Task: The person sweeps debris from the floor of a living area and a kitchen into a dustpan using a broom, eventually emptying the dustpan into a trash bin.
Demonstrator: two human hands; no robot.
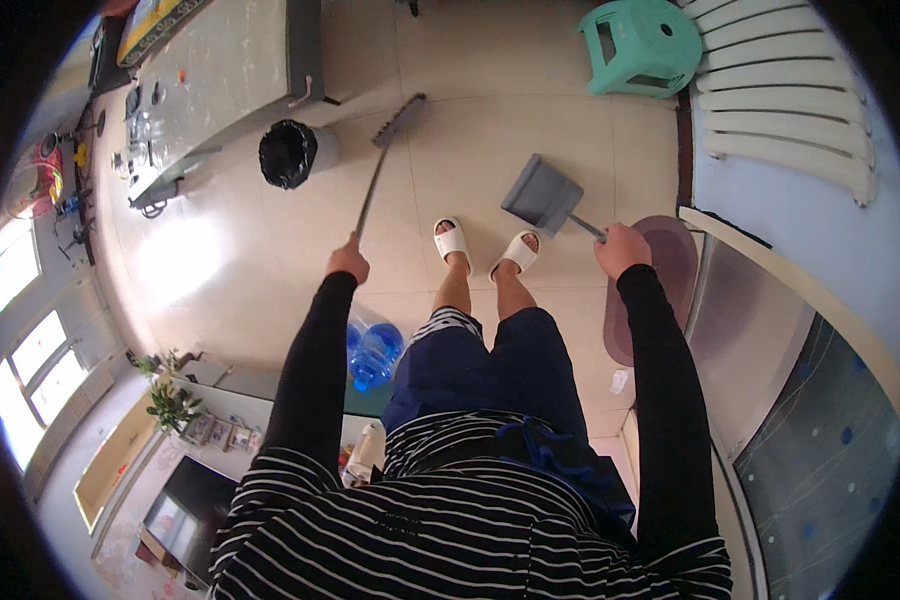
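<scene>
My left hand (349,260) grips the handle of a broom (400,120), whose dark bristle head rests on or just above the tiled floor, ahead and to the left of my feet. In my right hand (623,251) is the handle of a grey long-handled dustpan (543,193). The pan lies in front of my right slipper (516,255), its wide lip turned away from me. I cannot make out any dirt in it. Between the two tools stand my feet in white slippers.
A bin with a black liner (288,154) stands left of the broom, beside a long table (225,67). Ahead right are a green plastic stool (643,46) and a radiator (784,97). A purple oval mat (664,247) lies right; blue water bottles (375,354) sit at my left.
</scene>
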